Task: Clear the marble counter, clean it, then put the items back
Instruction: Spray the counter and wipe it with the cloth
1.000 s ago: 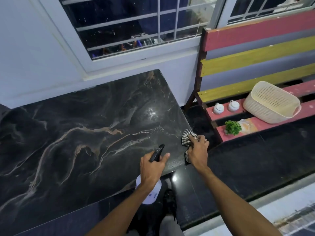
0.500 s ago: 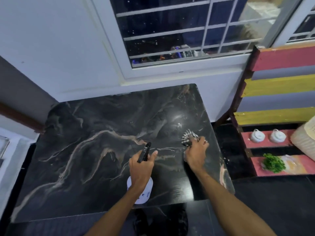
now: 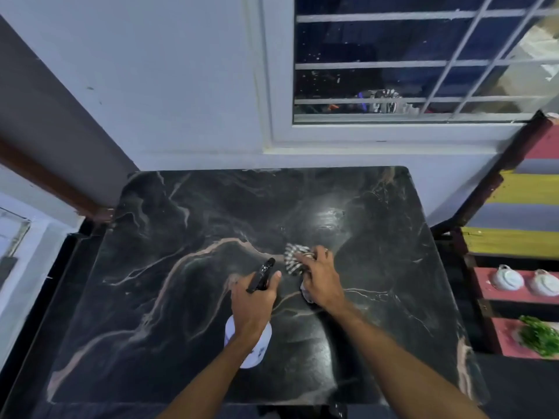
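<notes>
The black marble counter [image 3: 169, 291] with pale veins fills the middle of the view and carries no items. My left hand [image 3: 252, 303] grips a white spray bottle [image 3: 249, 349] with a black trigger head, held over the counter's middle front. Just to its right, my right hand [image 3: 322, 281] presses a black-and-white checked cloth [image 3: 295, 257] flat on the marble.
A striped red and yellow wooden bench [image 3: 520, 237] stands at the right, holding two white ceramic pots [image 3: 506, 278] and a green leafy bunch [image 3: 541, 335]. A white wall and a barred window [image 3: 423, 62] back the counter. A white ledge [image 3: 27, 267] lies at the left.
Both hands have travelled from the counter's right front corner toward its middle, the cloth sliding over the marble. My view has turned left, so the basket on the bench has dropped out of sight.
</notes>
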Demonstrator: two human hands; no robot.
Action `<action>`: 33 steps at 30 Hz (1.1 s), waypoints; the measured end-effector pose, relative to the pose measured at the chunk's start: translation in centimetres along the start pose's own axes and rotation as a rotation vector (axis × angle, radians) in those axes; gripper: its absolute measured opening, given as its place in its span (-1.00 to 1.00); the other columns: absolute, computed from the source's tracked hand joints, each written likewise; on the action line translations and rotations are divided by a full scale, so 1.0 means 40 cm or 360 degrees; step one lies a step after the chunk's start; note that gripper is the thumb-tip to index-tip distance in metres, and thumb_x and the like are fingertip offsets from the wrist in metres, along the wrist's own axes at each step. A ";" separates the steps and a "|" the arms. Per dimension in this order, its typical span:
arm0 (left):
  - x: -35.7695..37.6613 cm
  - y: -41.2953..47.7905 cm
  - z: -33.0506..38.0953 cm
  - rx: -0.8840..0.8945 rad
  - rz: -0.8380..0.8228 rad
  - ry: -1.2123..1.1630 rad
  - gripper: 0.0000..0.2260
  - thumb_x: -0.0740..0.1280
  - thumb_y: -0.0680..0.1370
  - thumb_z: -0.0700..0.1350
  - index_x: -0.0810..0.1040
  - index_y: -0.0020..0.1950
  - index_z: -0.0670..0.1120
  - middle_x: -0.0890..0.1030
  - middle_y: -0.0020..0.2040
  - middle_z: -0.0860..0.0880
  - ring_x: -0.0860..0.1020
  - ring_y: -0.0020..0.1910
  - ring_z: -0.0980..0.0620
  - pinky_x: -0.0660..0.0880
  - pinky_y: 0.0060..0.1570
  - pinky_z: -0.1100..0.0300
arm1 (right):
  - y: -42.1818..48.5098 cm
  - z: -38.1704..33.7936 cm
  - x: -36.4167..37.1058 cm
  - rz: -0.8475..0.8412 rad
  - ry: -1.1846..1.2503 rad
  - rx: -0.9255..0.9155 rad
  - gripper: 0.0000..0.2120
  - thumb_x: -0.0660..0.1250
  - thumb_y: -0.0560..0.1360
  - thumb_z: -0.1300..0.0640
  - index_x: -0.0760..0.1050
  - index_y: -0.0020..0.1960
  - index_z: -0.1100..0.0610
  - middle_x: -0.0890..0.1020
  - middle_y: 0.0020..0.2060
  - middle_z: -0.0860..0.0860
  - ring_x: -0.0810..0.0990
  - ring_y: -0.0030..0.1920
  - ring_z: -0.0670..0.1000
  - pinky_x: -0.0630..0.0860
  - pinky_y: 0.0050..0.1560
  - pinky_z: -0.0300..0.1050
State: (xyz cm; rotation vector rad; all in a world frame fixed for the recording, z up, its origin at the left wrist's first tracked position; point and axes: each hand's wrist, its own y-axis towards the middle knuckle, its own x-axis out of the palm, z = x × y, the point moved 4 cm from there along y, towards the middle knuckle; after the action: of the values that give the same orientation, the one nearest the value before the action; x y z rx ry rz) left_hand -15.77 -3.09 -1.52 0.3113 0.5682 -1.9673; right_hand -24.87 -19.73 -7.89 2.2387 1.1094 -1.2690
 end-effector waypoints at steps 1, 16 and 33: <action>-0.011 0.016 0.003 0.0015 0.0005 0.0012 -0.49 0.56 0.49 0.01 0.33 -0.49 -0.05 0.38 -0.58 0.07 0.37 -0.49 0.04 0.42 -0.29 0.07 | 0.021 -0.010 0.001 -0.0027 0.0008 -0.0057 -0.46 0.24 0.44 0.31 0.52 0.35 -0.08 0.36 0.22 0.04 0.30 0.23 0.08 0.52 0.09 0.01; -0.187 0.205 0.006 0.0125 0.0161 -0.0115 -0.61 0.55 0.51 -0.01 0.45 -0.41 -0.03 0.51 -0.48 0.10 0.48 -0.43 0.11 0.46 -0.26 0.16 | 0.252 -0.076 0.005 0.0310 0.0139 0.0643 -0.51 0.20 0.47 0.33 0.54 0.32 -0.02 0.35 0.28 0.14 0.31 0.25 0.22 0.52 0.19 0.20; 0.106 0.167 0.182 0.0288 -0.0048 -0.0070 -0.53 0.57 0.49 0.01 0.35 -0.45 0.04 0.45 -0.52 0.12 0.40 -0.46 0.06 0.46 -0.24 0.03 | 0.155 0.095 -0.084 -0.0005 -0.0170 -0.0013 -0.42 0.21 0.47 0.28 0.40 0.43 -0.11 0.35 0.27 0.05 0.29 0.25 0.10 0.53 0.12 0.04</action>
State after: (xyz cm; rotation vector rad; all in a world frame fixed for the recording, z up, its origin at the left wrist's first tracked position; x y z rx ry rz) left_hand -11.48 -12.60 1.07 0.3726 0.3688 -2.0539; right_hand -23.29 -27.56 -7.67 2.1374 1.0770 -1.3656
